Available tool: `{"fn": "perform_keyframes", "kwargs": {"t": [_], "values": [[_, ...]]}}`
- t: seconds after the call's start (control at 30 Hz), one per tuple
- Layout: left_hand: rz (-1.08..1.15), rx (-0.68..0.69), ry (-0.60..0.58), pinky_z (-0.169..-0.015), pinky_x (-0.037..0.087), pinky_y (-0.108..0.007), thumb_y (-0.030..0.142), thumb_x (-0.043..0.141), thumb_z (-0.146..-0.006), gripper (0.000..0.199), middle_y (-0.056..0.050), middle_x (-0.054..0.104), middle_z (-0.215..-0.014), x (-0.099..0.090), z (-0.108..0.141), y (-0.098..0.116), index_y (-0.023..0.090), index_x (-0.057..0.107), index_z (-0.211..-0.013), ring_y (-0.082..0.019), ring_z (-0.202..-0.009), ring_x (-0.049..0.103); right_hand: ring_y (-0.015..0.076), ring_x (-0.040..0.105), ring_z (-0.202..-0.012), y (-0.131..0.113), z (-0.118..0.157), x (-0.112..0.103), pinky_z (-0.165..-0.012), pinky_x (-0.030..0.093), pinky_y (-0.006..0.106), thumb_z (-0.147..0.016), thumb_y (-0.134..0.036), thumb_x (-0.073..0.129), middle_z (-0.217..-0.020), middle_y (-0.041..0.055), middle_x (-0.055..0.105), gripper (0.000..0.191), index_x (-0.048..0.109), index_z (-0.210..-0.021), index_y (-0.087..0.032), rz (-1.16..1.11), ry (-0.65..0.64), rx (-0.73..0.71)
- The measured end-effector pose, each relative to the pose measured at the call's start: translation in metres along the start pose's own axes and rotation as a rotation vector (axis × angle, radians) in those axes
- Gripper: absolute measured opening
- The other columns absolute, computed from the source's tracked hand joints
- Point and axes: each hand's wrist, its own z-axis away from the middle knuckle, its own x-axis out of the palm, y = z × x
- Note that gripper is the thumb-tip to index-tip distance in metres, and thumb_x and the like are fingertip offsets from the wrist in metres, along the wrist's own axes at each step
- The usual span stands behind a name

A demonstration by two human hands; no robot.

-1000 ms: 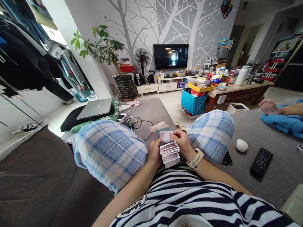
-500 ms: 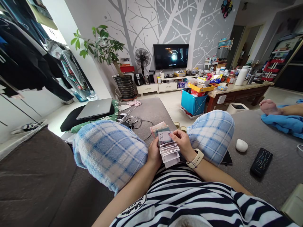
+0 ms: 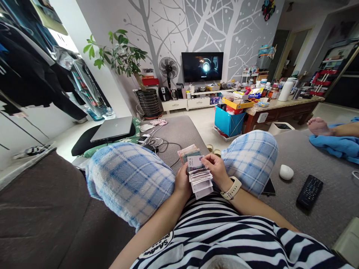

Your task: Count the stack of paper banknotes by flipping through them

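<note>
A stack of banknotes [image 3: 201,178] is held over my lap, with several pale notes fanned downward toward my striped shirt. My left hand [image 3: 183,182] grips the stack from its left side; most of its fingers are hidden behind the notes. Pinkish and greenish notes [image 3: 190,151] stick out beyond the far end of the stack. My right hand [image 3: 215,168], with a cream watch [image 3: 232,188] on its wrist, pinches the right edge of the top pale note [image 3: 195,162] between thumb and fingers.
On the sofa to the right lie a black remote control [image 3: 310,191] and a white rounded case [image 3: 286,172]. Another person's bare foot [image 3: 319,126] rests beyond them. Left of centre are a laptop [image 3: 112,129] and tangled cables [image 3: 157,142]. A cluttered table [image 3: 283,106] stands ahead right.
</note>
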Motion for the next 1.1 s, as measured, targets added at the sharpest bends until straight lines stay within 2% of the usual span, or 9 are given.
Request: {"fn": "perform_keyframes", "kwargs": {"t": [0.47, 0.73, 0.97, 1.1], "values": [[0.025, -0.007, -0.005, -0.073, 0.052, -0.031, 0.033, 0.074, -0.064, 0.024, -0.006, 0.074, -0.076, 0.002, 0.003, 0.003, 0.012, 0.073, -0.078, -0.021, -0.073, 0.068, 0.0133, 0.047, -0.06, -0.001, 0.001, 0.0, -0.057, 0.038, 0.027, -0.077, -0.051, 0.072, -0.063, -0.0016, 0.056, 0.035, 0.061, -0.07, -0.019, -0.009, -0.014, -0.014], [0.13, -0.072, -0.045, -0.079, 0.053, -0.035, 0.032, 0.071, -0.072, 0.025, -0.008, 0.075, -0.08, -0.003, -0.005, -0.004, 0.012, 0.072, -0.087, -0.024, -0.078, 0.072, 0.0136, 0.05, -0.054, -0.002, 0.002, 0.0, -0.054, 0.04, 0.027, -0.085, -0.056, 0.062, -0.06, 0.0001, 0.061, 0.039, 0.061, -0.071, -0.02, -0.034, -0.057, -0.012], [0.101, -0.036, -0.041, -0.079, 0.053, -0.034, 0.03, 0.075, -0.069, 0.026, -0.007, 0.075, -0.08, -0.004, -0.003, -0.002, 0.013, 0.07, -0.087, -0.025, -0.082, 0.072, 0.0119, 0.047, -0.054, 0.001, 0.0, 0.002, -0.053, 0.036, 0.026, -0.07, -0.047, 0.079, -0.06, -0.0035, 0.055, 0.034, 0.057, -0.07, -0.02, -0.022, -0.038, 0.018], [0.1, -0.054, -0.046, -0.073, 0.052, -0.032, 0.027, 0.076, -0.067, 0.026, -0.005, 0.073, -0.075, -0.001, 0.003, 0.003, 0.014, 0.069, -0.089, -0.023, -0.075, 0.071, 0.0106, 0.042, -0.055, 0.007, -0.003, 0.002, -0.053, 0.033, 0.025, -0.065, -0.042, 0.083, -0.063, -0.0058, 0.051, 0.037, 0.056, -0.076, -0.02, -0.017, 0.026, 0.024]]}}
